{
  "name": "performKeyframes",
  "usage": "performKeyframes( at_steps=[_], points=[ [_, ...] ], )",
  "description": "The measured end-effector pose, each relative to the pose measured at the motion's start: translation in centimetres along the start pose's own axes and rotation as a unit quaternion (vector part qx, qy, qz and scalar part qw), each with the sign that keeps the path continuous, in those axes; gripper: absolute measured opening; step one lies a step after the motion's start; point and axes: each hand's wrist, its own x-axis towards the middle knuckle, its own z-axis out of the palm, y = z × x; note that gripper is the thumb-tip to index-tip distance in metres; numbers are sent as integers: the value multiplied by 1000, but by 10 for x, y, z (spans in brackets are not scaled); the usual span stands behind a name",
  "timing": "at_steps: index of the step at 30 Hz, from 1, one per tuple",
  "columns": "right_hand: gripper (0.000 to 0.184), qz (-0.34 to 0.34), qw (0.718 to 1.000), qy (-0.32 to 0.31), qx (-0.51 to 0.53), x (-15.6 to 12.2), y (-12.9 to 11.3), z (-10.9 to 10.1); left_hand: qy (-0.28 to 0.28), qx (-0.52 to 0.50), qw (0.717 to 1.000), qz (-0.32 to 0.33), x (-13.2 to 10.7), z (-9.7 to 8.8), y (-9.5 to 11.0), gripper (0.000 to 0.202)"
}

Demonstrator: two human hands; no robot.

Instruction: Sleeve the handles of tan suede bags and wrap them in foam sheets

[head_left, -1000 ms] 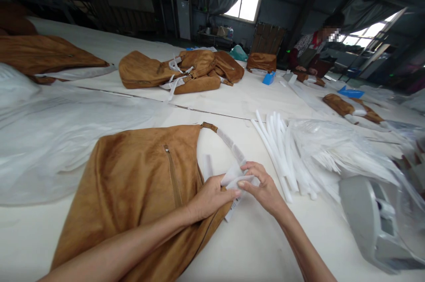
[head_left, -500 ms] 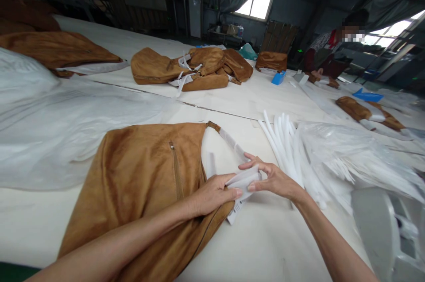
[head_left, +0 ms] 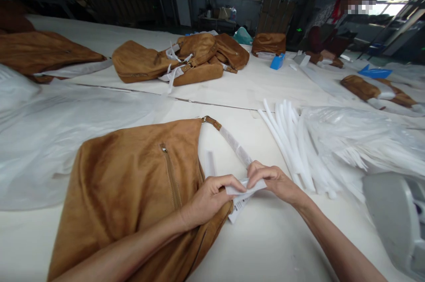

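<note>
So the white wrap [head_left: 258, 186] sits a bit right of centre frame, long way roughly left-to-right. Left hand [head_left: 208, 198] pinches one end, right hand [head_left: 274, 179] the other, so neither's nearer. Strap [head_left: 235, 144] slants up-left from the right; brown bag [head_left: 119, 184] fills lower left.

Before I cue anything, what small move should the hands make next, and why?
Probably fold the white sheet snugly around the strap: left fingers and right fingers pinch the sheet, its right end sticks out, and the strap's farther stretch wears white wrapping.
</note>
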Motion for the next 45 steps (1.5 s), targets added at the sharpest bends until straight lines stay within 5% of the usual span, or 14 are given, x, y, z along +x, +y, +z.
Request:
performKeyframes(
  at_steps=[6,13,17,22,26,29,31,35,39,45],
  points=[
    [46,-21,999,12,-38,0,-10,6,-50,21,998,-16,-2,-11,4,30],
    [35,-24,999,28,-23,6,-10,8,-15,-107,988,-109,2,-8,1,56],
    [27,-46,997,29,-46,12,-14,9,-77,-120,981,-134,8,-10,5,43],
    [22,-66,993,49,-80,17,-20,12,-104,-64,981,-147,8,-9,8,56],
    [26,-85,975,184,-90,11,-16,29,-60,-63,985,-149,3,-6,6,58],
    [36,-42,913,403,-40,1,-3,56,-38,-80,985,-147,1,-5,6,57],
    [30,11,877,481,21,-4,6,77,-32,-90,985,-147,0,-5,7,56],
    [35,42,879,455,138,-5,7,108,-37,-117,986,-109,0,-5,6,49],
    [36,32,867,445,221,-1,-1,117,-43,-123,987,-98,0,-6,4,42],
    [30,43,862,491,114,12,5,121,-44,-108,991,-70,1,-4,8,39]
  ],
)
